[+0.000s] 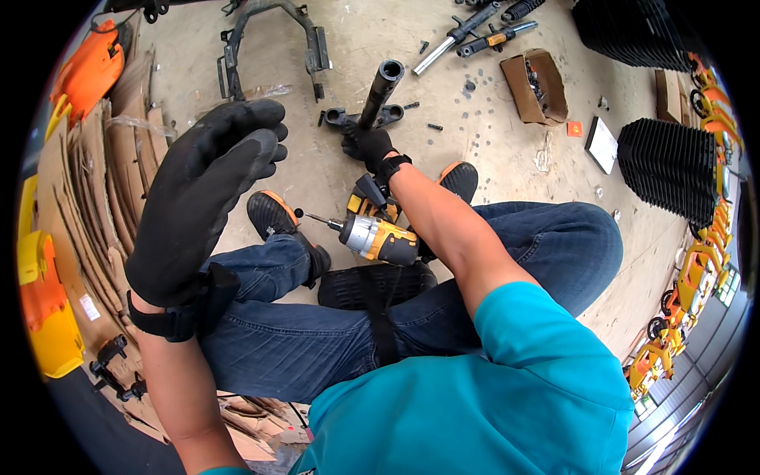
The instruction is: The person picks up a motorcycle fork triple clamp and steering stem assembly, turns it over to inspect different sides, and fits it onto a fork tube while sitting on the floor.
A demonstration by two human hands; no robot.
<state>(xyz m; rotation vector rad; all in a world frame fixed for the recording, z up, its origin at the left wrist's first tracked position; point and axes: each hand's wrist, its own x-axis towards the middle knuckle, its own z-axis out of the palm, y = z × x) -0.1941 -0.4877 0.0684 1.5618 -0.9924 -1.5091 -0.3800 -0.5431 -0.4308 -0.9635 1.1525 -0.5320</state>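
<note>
My right hand (369, 148), in a black glove, is closed around the lower part of a black steering stem (380, 93). The stem leans up and away from me, its hollow round end on top. At its foot, a black fork clamp (389, 116) with round holes lies at floor level. My left hand (194, 202), also gloved, is raised at the left with its fingers extended and slightly curved, holding nothing visible. Between my feet, a yellow and grey cordless power driver (380, 239) lies with its bit pointing left.
Several fork legs (467, 36) lie at the far side, near loose bolts (435, 127). A cardboard box (518, 93) of small parts stands right of them. Black stacked parts (665, 166) are at right. A black metal frame (229, 55) and flattened cardboard (95, 190) lie left.
</note>
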